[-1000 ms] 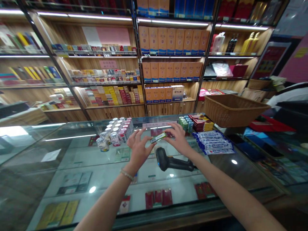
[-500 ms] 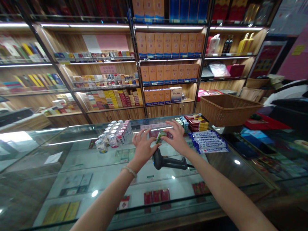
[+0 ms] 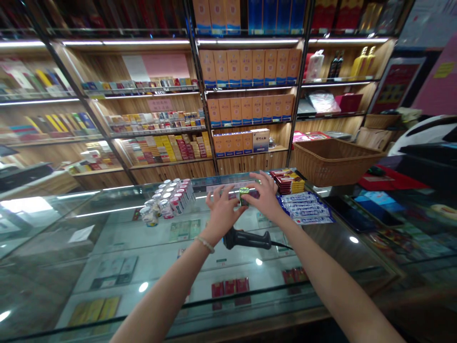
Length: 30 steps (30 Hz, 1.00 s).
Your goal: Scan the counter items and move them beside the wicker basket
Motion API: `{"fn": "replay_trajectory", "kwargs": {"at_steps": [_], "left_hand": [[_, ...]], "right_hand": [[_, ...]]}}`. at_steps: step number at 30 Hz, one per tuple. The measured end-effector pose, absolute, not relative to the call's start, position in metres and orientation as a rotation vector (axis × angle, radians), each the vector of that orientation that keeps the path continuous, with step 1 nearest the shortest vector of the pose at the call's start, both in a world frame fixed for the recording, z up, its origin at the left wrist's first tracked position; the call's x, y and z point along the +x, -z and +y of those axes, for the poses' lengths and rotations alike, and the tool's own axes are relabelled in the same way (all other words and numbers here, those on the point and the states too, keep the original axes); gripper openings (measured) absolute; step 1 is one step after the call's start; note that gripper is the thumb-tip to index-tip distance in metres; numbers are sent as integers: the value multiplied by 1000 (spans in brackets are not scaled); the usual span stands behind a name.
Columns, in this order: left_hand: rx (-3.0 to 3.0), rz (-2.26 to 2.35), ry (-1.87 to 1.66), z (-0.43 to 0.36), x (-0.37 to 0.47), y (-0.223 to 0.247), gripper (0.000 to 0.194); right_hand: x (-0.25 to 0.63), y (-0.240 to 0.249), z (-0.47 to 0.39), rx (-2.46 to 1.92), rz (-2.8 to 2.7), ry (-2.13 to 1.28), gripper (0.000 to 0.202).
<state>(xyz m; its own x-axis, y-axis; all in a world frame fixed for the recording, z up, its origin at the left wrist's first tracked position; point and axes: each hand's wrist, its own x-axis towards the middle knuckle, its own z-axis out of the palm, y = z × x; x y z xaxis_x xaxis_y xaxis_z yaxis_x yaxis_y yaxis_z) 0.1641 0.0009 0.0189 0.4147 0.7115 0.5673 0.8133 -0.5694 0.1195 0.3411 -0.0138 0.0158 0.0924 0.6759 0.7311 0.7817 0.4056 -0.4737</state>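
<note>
A small green container (image 3: 244,196) with a light green top is held upright between my two hands above the glass counter. My left hand (image 3: 224,209) pinches its left side between thumb and fingers, the other fingers raised. On its right side my right hand (image 3: 264,196) grips it the same way. A black handheld scanner (image 3: 250,239) lies on the glass just below my hands, its head partly behind my left wrist, its cable running right.
White and pink containers (image 3: 171,195) stand in rows at the left. Blue-and-white packets (image 3: 305,208) and red and yellow packs (image 3: 287,181) lie at the right, before a wicker basket (image 3: 332,164). Stocked shelves (image 3: 250,124) line the back wall.
The green container has gone from tilted to upright and moved slightly right. Both hands moved with it, still gripping it.
</note>
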Motion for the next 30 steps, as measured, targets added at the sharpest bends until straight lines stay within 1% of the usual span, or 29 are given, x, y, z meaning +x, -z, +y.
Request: {"fn": "replay_trajectory", "kwargs": {"at_steps": [7, 11, 15, 17, 22, 26, 30], "left_hand": [[-2457, -1373, 945, -3, 183, -28, 13], [-2419, -1382, 1045, -3, 200, -30, 21], [-2420, -1374, 1092, -2, 219, -30, 28], [-2416, -1350, 1097, -2, 226, -27, 27], [-2419, -1345, 1117, 1, 235, -22, 18], [-2456, -1364, 1138, 2, 237, -23, 17], [-2523, -1412, 1114, 9, 237, -26, 19]], "right_hand": [[353, -26, -16, -1363, -1551, 157, 23], [360, -26, -18, -1435, -1484, 174, 31], [366, -23, -19, -1473, -1425, 210, 32], [369, -21, -20, -1486, -1412, 219, 32], [376, -17, -23, -1535, -1419, 200, 34], [390, -17, -25, -1566, -1502, 139, 37], [415, -20, -25, -1517, -1606, 120, 29]]}}
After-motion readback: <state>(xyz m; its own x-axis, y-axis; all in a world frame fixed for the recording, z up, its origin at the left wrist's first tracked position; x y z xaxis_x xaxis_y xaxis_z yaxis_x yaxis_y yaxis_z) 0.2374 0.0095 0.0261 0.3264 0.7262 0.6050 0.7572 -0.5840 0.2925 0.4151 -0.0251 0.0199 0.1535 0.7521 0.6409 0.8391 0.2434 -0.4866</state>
